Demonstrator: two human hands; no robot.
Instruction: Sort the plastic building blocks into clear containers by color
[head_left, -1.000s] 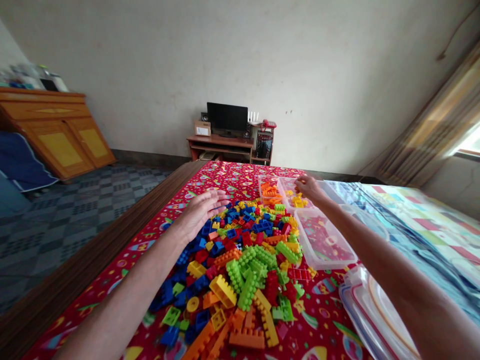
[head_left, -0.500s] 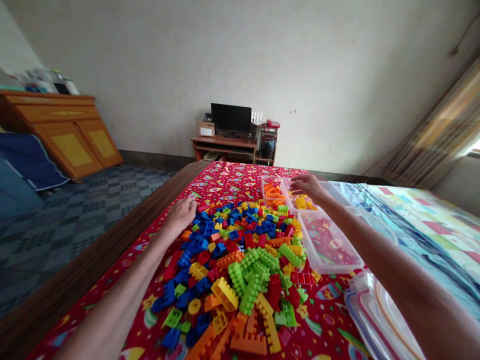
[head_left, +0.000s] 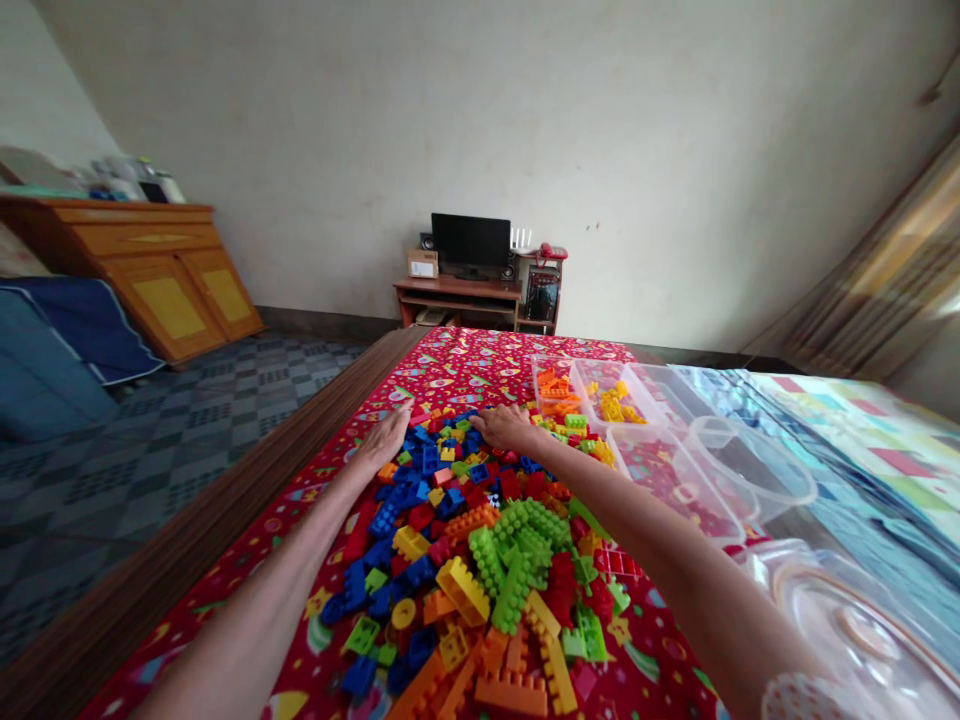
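A big pile of plastic building bricks [head_left: 480, 545] in blue, red, green, yellow and orange lies on a red patterned cloth [head_left: 465, 355]. My left hand [head_left: 386, 440] rests flat at the pile's far left edge, fingers stretched forward and holding nothing. My right hand [head_left: 506, 428] lies palm down on the blue bricks at the far side of the pile, fingers pointing left, nothing visibly held. Beyond it stand a clear box with orange bricks [head_left: 553, 385] and a clear box with yellow bricks [head_left: 616, 402].
A clear box without bricks [head_left: 675, 480] and a round clear tub [head_left: 750, 465] stand right of the pile. Clear lids [head_left: 847, 630] lie at the bottom right. The wooden table edge [head_left: 225, 520] runs along the left. A desk with a monitor [head_left: 471, 240] stands at the wall.
My right hand has left the box of yellow bricks and come down onto the far side of the pile. My left hand has dropped to the pile's left edge.
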